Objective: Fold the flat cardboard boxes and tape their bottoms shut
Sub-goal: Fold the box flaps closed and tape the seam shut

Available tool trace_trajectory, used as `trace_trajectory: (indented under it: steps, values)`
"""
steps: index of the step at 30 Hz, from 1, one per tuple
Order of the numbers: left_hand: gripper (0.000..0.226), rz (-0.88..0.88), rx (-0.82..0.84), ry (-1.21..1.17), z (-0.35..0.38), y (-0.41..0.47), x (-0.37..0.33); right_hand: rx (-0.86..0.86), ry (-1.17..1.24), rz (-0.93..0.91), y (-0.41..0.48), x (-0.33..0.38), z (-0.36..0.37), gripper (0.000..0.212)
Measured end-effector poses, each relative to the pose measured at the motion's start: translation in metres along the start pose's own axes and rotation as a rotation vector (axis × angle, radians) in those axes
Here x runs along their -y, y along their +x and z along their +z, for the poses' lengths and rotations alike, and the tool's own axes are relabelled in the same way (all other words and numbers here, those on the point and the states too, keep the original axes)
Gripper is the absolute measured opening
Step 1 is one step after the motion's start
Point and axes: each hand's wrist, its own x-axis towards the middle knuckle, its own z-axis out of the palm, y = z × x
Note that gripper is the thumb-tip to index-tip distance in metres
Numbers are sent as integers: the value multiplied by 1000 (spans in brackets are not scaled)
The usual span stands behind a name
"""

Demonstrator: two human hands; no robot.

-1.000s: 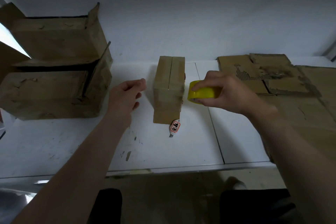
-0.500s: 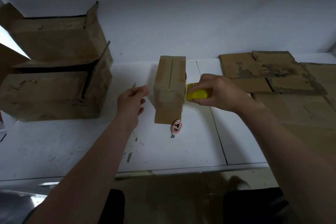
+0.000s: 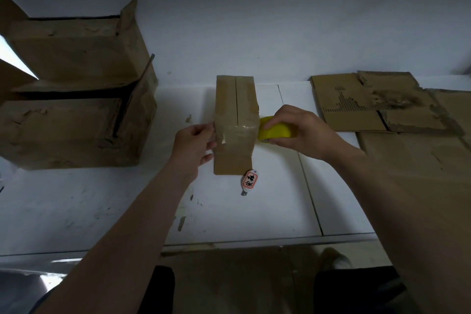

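A small folded cardboard box (image 3: 234, 99) stands on the white table (image 3: 275, 199), its two flaps meeting in a seam on top. A strip of clear tape (image 3: 239, 132) runs across the box's near part. My left hand (image 3: 195, 144) pinches the tape's end against the box's left side. My right hand (image 3: 297, 130) grips the yellow tape roll (image 3: 276, 131) at the box's right side. A small white and red cutter (image 3: 248, 181) lies on the table at the box's near right corner.
Two larger open cardboard boxes (image 3: 76, 99) are stacked at the left. Flat cardboard sheets (image 3: 387, 109) lie on the table at the right. A white wall rises behind the table. The table's front edge is near my legs.
My left hand moved right to the box and took the tape's end. Tape now spans the box top, pulled from the roll in my right hand.
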Motion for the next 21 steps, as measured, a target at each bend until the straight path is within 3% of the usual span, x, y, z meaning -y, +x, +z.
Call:
trace_trajectory:
  steps: [13,19,21]
  values:
    - [14,208,29,446,-41,3,18,43,-37,-50,17,18,18,38]
    - [48,64,131,515,-47,8,17,59,-80,-46,18,14,19,40]
    - [48,141,68,546,-45,7,17,76,-95,-46,19,12,18,39]
